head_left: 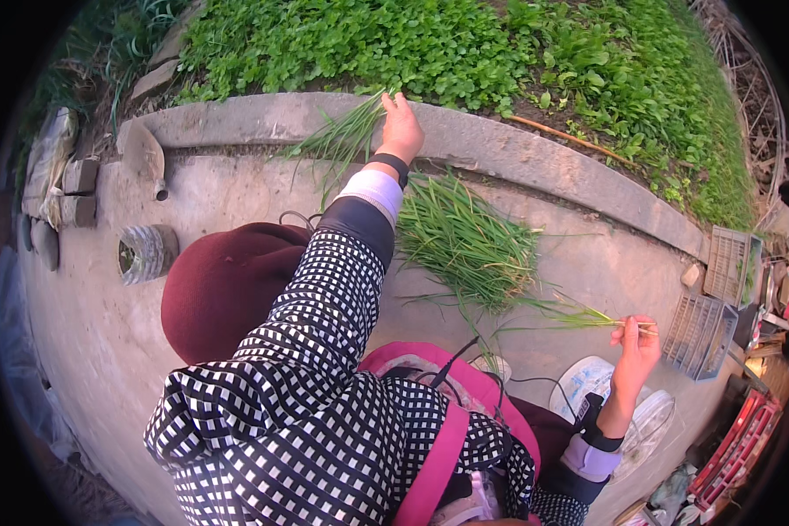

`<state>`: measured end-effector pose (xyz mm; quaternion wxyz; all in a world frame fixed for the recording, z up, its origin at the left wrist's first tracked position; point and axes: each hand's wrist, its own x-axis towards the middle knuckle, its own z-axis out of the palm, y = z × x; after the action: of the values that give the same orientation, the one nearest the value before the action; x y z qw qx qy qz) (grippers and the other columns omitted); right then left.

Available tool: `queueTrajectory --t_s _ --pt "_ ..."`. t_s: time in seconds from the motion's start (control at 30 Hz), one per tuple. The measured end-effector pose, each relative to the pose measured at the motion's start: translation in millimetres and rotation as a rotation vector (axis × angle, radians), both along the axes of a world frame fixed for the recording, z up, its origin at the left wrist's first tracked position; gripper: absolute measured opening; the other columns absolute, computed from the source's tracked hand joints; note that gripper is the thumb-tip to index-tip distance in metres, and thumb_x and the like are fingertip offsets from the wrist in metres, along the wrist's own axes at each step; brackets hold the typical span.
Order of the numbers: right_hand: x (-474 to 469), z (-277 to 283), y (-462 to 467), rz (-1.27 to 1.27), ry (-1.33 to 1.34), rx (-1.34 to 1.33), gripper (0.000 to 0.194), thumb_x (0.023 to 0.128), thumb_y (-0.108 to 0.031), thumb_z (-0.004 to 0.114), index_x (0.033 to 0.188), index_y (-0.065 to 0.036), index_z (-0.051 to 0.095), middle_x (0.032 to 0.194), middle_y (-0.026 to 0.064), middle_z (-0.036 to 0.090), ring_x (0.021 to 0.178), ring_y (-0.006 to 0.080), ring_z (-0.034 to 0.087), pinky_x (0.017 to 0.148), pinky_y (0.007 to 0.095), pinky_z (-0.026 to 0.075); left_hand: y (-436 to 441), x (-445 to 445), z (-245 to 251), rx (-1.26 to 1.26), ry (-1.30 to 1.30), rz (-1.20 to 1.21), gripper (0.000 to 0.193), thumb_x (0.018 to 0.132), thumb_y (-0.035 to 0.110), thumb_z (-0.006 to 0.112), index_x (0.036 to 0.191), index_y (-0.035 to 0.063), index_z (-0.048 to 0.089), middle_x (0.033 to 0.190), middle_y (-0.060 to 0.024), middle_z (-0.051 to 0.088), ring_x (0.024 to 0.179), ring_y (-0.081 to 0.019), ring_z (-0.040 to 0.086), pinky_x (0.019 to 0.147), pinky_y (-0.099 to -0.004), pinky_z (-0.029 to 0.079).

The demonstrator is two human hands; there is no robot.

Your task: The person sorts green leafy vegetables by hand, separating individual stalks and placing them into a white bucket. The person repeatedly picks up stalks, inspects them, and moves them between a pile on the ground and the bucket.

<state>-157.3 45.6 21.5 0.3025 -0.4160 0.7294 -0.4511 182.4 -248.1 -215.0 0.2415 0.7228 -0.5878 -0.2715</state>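
My left hand (402, 128) reaches forward over the concrete curb (500, 139), its fingers closed on a bunch of long, thin green leaves (342, 135) that look like garlic chives. The leaf ends hang to the left over the curb. Off to the right, my right hand (634, 348) pinches a few pale stems (595, 320); their leaves trail left towards the heap. That heap of the same leaves (467, 240) lies loose on the concrete ground, between the two hands. My maroon-covered knee (237, 289) is at the left, beside my outstretched left arm.
Beyond the curb grows a bed of leafy green plants (348, 46). A spade blade (146, 154) leans at the curb's left end, near a cut plastic container (148, 253). Grey plastic crates (700, 335) and a red plastic crate (735, 447) stand at the right, past a white shoe (647, 427).
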Motion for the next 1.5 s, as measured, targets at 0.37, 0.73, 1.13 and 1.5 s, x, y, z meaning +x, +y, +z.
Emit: queueTrajectory --t_s 0.37,0.73,1.13,1.5 --pt "15 10 11 0.008 -0.101 -0.062 0.009 0.089 -0.011 0.050 0.089 -0.002 0.051 0.076 0.0056 0.056 0.060 0.0085 0.051 0.053 0.0209 0.043 183 -193 161 -0.139 0.963 -1.135 0.036 0.078 0.023 0.064 0.102 -0.0006 0.052 0.094 -0.0149 0.062 0.088 -0.0245 0.061 0.079 -0.0340 0.048" --pt "15 28 26 0.049 -0.156 -0.155 0.008 0.087 -0.008 0.054 0.089 -0.001 0.053 0.074 0.0054 0.059 0.062 0.0086 0.055 0.055 0.0205 0.044 236 -195 216 0.123 1.030 -1.070 0.015 0.077 0.009 0.064 0.083 -0.0039 0.058 0.070 -0.0094 0.062 0.062 -0.0120 0.061 0.052 -0.0262 0.048" --pt "14 33 21 0.050 -0.216 -0.234 0.011 0.086 -0.011 0.056 0.092 -0.002 0.053 0.081 0.0072 0.060 0.066 0.0113 0.057 0.057 0.0215 0.045 234 -186 212 0.063 1.221 -0.716 0.012 0.090 0.009 0.046 0.088 -0.0008 0.054 0.086 -0.0087 0.062 0.078 -0.0144 0.060 0.069 -0.0267 0.049" --pt "-4 35 24 0.110 -0.253 -0.314 0.011 0.086 -0.010 0.054 0.094 -0.001 0.054 0.086 0.0086 0.062 0.073 0.0108 0.056 0.065 0.0224 0.045 205 -155 219 0.019 1.184 -0.528 0.011 0.080 0.008 0.063 0.089 0.0043 0.058 0.072 0.0036 0.056 0.052 -0.0008 0.042 0.044 -0.0148 0.031"
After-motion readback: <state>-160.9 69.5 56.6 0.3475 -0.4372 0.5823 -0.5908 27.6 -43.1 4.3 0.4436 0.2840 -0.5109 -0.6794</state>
